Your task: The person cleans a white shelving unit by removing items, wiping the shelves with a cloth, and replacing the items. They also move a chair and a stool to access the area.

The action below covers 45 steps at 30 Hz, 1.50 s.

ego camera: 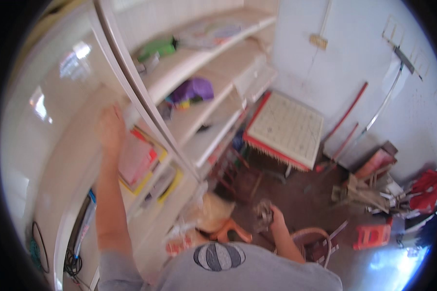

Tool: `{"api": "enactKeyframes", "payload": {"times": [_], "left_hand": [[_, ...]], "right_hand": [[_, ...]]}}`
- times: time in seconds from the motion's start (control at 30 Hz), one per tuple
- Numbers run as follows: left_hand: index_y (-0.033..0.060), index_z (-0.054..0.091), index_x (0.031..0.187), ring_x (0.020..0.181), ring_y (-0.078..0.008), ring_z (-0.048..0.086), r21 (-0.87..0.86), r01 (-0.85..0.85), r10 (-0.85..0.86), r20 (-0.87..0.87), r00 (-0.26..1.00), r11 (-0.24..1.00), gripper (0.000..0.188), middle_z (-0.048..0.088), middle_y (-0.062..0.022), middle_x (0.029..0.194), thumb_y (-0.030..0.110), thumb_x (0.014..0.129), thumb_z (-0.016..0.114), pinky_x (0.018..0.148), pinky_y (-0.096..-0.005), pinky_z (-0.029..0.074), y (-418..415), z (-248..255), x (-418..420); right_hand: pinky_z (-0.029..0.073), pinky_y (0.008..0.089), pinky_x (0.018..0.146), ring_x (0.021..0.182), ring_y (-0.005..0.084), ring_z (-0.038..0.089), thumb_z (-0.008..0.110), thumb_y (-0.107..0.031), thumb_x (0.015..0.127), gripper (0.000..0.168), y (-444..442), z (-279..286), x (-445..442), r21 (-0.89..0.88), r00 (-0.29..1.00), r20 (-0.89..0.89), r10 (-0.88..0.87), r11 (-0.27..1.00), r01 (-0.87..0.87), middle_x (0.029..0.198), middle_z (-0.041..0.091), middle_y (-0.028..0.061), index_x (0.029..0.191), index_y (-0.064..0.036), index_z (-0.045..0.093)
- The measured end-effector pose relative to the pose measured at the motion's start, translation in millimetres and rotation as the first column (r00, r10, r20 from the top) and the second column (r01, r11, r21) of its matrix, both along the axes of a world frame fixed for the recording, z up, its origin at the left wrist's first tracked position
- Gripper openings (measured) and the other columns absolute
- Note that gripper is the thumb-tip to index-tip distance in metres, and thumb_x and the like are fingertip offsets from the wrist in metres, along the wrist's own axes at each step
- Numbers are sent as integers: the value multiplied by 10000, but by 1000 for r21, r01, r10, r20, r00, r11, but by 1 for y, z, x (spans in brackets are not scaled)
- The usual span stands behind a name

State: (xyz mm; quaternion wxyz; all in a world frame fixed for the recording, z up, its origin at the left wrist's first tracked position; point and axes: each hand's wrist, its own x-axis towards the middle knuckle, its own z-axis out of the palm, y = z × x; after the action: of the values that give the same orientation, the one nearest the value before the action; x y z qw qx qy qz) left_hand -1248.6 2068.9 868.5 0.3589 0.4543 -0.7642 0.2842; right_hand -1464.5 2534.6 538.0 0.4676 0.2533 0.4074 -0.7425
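My left hand [111, 125] reaches up to a cabinet shelf [73, 134]; it is blurred, and whether it holds anything cannot be made out. Just below and right of it lie pink and yellow packets or papers [137, 162] in a compartment. Low at the body, my right hand [276, 216] grips a crumpled grey-brown bunch, perhaps a cloth [263, 215]. An orange plastic stool [229, 231] and a tan bag [216, 209] are to the left of that hand, and a round-rimmed basket or chair [313, 232] is beside the right forearm.
Open shelves [204, 69] hold a purple bag [198, 89] and a green packet [156, 49]. A square board on a red-edged table [286, 127] stands by the wall. Long-handled tools [382, 98] lean there, near folded wooden items [364, 192] and a red plastic stool [372, 235].
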Motion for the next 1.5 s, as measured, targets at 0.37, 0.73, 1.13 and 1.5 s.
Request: {"api": "enactKeyframes", "payload": {"times": [0.37,0.73,1.13,1.5], "left_hand": [[100,562,772,613,-308,633,-193,-89,138,256,957,977,350,642,-114,751,342,968,400,510,-427,513,-18,-10,11],[112,578,731,642,-314,633,-117,-151,171,187,967,982,371,654,-94,765,366,946,415,535,-439,517,-2,-5,0],[115,546,696,595,-254,614,-261,-124,193,261,946,957,228,577,-85,656,232,879,479,499,-375,504,-4,-10,1],[84,507,624,588,-250,591,-154,-5,10,33,999,988,210,543,-85,631,143,821,546,517,-368,497,13,4,-8]], "right_hand": [[530,431,702,766,282,640,557,-189,860,209,51,-89,31,357,987,124,103,923,-142,882,657,132,935,-3,615],[512,462,771,861,303,620,599,-126,806,261,89,-153,30,370,967,250,43,919,-137,964,623,140,1030,7,576],[518,463,777,873,304,625,547,-142,844,227,13,-98,9,209,988,136,-68,977,39,995,633,134,1027,-17,596],[491,340,763,877,188,597,561,-171,851,255,-203,180,-58,-198,692,-709,-136,980,-10,1010,604,69,1055,-20,582]]}}
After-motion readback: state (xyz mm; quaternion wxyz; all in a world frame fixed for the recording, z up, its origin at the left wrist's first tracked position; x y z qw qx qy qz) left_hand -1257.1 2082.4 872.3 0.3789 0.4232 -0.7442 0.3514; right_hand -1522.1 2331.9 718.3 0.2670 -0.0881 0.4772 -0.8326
